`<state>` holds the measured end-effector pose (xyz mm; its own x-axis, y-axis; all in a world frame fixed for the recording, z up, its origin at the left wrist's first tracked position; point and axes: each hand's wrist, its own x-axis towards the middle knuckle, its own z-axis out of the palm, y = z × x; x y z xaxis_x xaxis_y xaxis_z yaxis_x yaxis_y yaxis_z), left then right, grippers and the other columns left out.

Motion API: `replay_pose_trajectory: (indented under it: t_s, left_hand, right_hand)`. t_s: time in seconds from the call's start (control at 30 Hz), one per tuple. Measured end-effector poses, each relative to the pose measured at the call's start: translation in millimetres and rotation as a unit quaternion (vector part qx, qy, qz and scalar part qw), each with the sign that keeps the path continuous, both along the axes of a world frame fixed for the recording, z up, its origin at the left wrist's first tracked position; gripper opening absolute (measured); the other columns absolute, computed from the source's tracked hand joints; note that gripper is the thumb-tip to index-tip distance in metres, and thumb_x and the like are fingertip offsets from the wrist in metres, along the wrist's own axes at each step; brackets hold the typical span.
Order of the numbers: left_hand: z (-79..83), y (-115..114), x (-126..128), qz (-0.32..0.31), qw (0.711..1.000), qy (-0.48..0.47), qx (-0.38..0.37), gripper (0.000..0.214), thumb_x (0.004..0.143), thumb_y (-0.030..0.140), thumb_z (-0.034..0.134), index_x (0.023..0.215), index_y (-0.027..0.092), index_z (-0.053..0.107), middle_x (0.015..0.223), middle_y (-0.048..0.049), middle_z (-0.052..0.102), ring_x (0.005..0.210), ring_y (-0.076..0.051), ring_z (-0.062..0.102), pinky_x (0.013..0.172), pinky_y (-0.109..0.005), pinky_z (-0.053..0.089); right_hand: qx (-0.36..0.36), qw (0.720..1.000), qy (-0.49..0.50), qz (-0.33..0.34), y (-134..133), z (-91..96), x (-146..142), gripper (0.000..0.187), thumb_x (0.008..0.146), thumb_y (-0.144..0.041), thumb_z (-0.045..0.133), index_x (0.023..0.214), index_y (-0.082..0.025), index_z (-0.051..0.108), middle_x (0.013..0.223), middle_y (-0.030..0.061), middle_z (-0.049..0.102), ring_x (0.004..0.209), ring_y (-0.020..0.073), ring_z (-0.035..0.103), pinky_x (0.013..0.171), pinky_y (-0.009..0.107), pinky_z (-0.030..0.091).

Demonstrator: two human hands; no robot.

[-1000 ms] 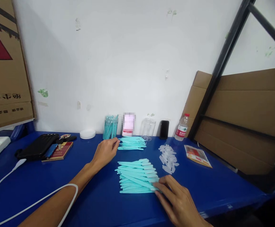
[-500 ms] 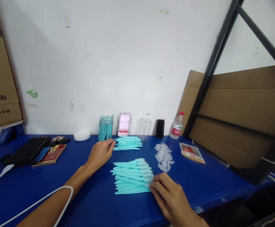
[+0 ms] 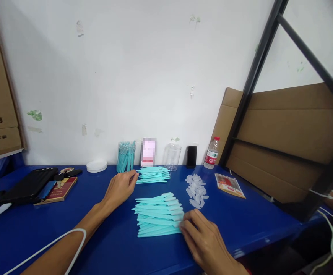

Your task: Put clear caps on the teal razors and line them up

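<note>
My left hand (image 3: 122, 187) has its fingers pinched together at the left end of a row of slim teal sticks (image 3: 155, 175) that look like eyebrow razors. Whatever is between those fingertips is hidden. Closer to me lies a pile of teal eyebrow razors (image 3: 157, 215), their right ends covered by translucent caps. My right hand (image 3: 202, 236) is closed on the capped end of a razor at the lower right of this pile. Loose translucent caps (image 3: 195, 191) lie heaped just beyond my right hand.
Against the wall stand a jar of teal sticks (image 3: 126, 156), a lit phone (image 3: 148, 152), a clear jar (image 3: 172, 156), a black phone-like object (image 3: 192, 156) and a water bottle (image 3: 212, 153). A white lid (image 3: 96, 166), black pouch (image 3: 28, 185) and snack packet (image 3: 229, 186) also lie there.
The whole view has shifted slightly, so things appear a little farther left. Both hands stay in nearly the same places, the left at the far row and the right at the near pile.
</note>
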<state>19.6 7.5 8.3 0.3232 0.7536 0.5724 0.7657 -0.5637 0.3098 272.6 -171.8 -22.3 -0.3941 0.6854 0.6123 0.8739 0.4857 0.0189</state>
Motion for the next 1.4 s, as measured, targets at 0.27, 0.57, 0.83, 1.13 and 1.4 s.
replay_pose_trajectory:
  t_s: [0.27,0.57,0.83,1.13,1.4]
  left_hand:
    - [1.4,-1.3,-0.2,-0.002,1.000,0.004,0.007,0.031,0.097,0.033,0.037,0.073,0.022,0.054,0.058,0.0004,0.057,0.055,-0.017,0.054,0.054,-0.025,0.022]
    - [2.1,-1.2,-0.1,0.000,1.000,0.015,0.005,0.031,0.097,0.031,0.038,0.073,0.022,0.055,0.060,0.0000,0.059,0.057,-0.018,0.056,0.054,-0.026,0.023]
    - [3.1,-2.8,-0.2,0.009,1.000,0.028,0.004,0.031,0.098,0.031,0.037,0.075,0.022,0.056,0.063,-0.0003,0.061,0.060,-0.018,0.058,0.055,-0.025,0.023]
    - [3.5,-3.8,-0.8,0.018,0.999,0.043,0.005,0.031,0.099,0.032,0.038,0.078,0.021,0.059,0.065,-0.0011,0.063,0.061,-0.018,0.060,0.055,-0.026,0.025]
    - [4.3,-4.3,-1.1,0.020,0.999,0.048,0.002,0.031,0.099,0.031,0.037,0.081,0.021,0.060,0.067,-0.0016,0.065,0.063,-0.018,0.062,0.054,-0.025,0.025]
  right_hand:
    - [0.003,1.000,0.013,0.004,-0.7,1.3,-3.4,0.018,0.092,-0.009,0.046,0.099,-0.021,0.058,0.090,0.0080,0.059,0.081,0.0193,0.058,0.061,0.028,0.046]
    - [-0.004,0.999,0.017,0.028,-1.6,0.9,-1.5,0.017,0.091,-0.012,0.051,0.102,-0.020,0.060,0.091,0.0078,0.060,0.080,0.0187,0.058,0.060,0.027,0.045]
    - [0.017,0.998,-0.030,0.055,-11.2,-5.6,4.6,0.036,0.092,-0.015,0.055,0.127,-0.015,0.055,0.093,0.0102,0.061,0.083,0.0193,0.060,0.062,0.028,0.048]
    - [0.005,0.995,-0.045,0.090,-18.4,-7.5,4.9,0.025,0.090,-0.011,0.055,0.113,-0.017,0.062,0.085,0.0085,0.060,0.078,0.0184,0.061,0.064,0.030,0.049]
    - [-0.058,0.993,0.028,0.095,-22.3,-6.3,15.3,0.023,0.091,-0.013,0.057,0.113,-0.019,0.059,0.088,0.0075,0.060,0.078,0.0180,0.060,0.061,0.029,0.048]
